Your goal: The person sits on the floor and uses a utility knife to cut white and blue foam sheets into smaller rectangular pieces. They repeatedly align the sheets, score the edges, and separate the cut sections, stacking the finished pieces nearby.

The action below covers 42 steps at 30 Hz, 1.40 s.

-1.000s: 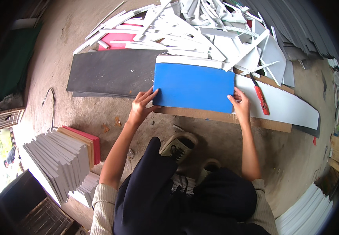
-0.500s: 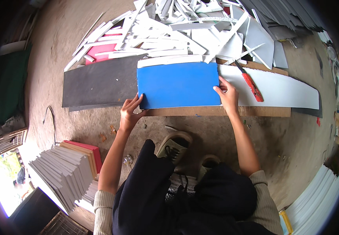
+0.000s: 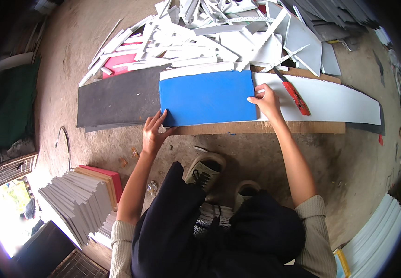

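Observation:
A blue rectangular sheet [image 3: 207, 98] lies flat across the middle of a low work surface, with pale layers showing along its far edge. My left hand [image 3: 153, 134] is closed at its near left corner, fingertips on the left edge and thumb by the near edge. At the right edge my right hand [image 3: 268, 103] pinches the sheet, its thumb on top and the other fingers curled beside it. To the right, a red utility knife [image 3: 296, 98] with a dark tip rests on a long white sheet [image 3: 339, 104]. A black sheet [image 3: 117, 99] lies to the left.
Beyond the sheets is a heap of white offcuts [image 3: 210, 39] with a few pink pieces. A brown board [image 3: 265, 127] shows under the near edge. At lower left stand stacked grey sheets [image 3: 77, 199] beside a red one [image 3: 103, 178]. White sheets [image 3: 376, 236] are stacked at lower right.
The whole view has shifted slightly. My right hand's fingers have moved a little at the sheet's right edge, while my left hand stays at the near left corner.

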Each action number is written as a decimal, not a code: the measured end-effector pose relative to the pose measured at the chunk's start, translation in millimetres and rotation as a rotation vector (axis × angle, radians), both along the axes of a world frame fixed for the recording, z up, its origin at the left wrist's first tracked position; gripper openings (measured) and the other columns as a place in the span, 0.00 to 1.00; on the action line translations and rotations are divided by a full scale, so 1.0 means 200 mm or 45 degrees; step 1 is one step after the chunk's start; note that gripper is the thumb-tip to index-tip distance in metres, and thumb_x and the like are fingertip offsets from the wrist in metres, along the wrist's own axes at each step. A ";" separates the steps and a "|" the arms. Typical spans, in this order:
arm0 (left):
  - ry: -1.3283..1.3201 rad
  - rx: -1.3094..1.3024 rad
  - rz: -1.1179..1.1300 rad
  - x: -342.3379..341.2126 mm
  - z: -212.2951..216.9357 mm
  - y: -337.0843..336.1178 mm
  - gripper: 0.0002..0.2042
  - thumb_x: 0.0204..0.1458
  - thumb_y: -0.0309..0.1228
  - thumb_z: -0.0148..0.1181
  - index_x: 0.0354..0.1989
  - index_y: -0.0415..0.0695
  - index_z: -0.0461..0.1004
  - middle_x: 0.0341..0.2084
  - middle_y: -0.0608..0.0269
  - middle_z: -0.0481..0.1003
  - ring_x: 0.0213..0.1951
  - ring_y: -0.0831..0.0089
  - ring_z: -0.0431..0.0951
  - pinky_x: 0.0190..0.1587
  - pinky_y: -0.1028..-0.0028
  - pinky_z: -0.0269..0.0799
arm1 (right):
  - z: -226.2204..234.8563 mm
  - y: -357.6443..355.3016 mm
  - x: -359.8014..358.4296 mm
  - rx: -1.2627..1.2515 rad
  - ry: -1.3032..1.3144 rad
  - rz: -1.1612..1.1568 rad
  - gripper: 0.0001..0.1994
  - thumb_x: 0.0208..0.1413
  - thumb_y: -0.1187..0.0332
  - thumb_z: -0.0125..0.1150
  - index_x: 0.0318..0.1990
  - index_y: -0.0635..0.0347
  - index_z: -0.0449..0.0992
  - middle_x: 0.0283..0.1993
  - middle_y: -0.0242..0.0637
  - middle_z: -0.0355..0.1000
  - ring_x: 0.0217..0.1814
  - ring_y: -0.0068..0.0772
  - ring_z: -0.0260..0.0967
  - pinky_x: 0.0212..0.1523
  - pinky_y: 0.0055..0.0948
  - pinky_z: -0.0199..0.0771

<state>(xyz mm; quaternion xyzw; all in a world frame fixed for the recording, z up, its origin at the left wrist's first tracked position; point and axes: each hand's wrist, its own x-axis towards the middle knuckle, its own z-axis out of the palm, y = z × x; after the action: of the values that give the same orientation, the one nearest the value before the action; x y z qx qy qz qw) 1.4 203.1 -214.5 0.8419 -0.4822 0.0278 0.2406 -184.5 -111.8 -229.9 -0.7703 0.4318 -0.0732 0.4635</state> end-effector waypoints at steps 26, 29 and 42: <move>0.015 0.369 -0.508 -0.42 0.02 -0.95 0.51 0.29 0.55 0.60 0.59 0.32 0.46 0.61 0.44 0.44 0.63 0.53 0.40 0.62 0.55 0.35 | 0.10 0.02 -0.02 -0.053 0.085 0.075 0.35 0.36 0.63 0.68 0.54 0.55 0.56 0.29 0.42 0.72 0.32 0.41 0.71 0.33 0.36 0.69; 0.013 0.385 -0.520 -0.41 0.03 -0.95 0.51 0.29 0.55 0.60 0.59 0.32 0.46 0.60 0.43 0.44 0.63 0.52 0.40 0.62 0.54 0.36 | 0.15 -0.05 0.01 -0.031 0.199 0.249 0.48 0.33 0.63 0.69 0.63 0.49 0.44 0.28 0.42 0.71 0.31 0.39 0.71 0.33 0.34 0.69; 0.037 0.337 -0.493 -0.29 0.05 -0.83 0.50 0.30 0.54 0.59 0.59 0.34 0.47 0.60 0.45 0.44 0.63 0.54 0.41 0.62 0.55 0.35 | 0.11 -0.04 0.20 0.103 0.201 0.358 0.49 0.27 0.71 0.71 0.61 0.54 0.47 0.22 0.36 0.66 0.25 0.31 0.69 0.29 0.29 0.70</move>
<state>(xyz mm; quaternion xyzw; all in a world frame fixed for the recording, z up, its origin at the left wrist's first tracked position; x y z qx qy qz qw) -57.1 36.4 -204.1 0.7581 -0.6308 -0.0945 0.1360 -143.9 -119.8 -207.7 -0.8072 0.3574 0.0706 0.4644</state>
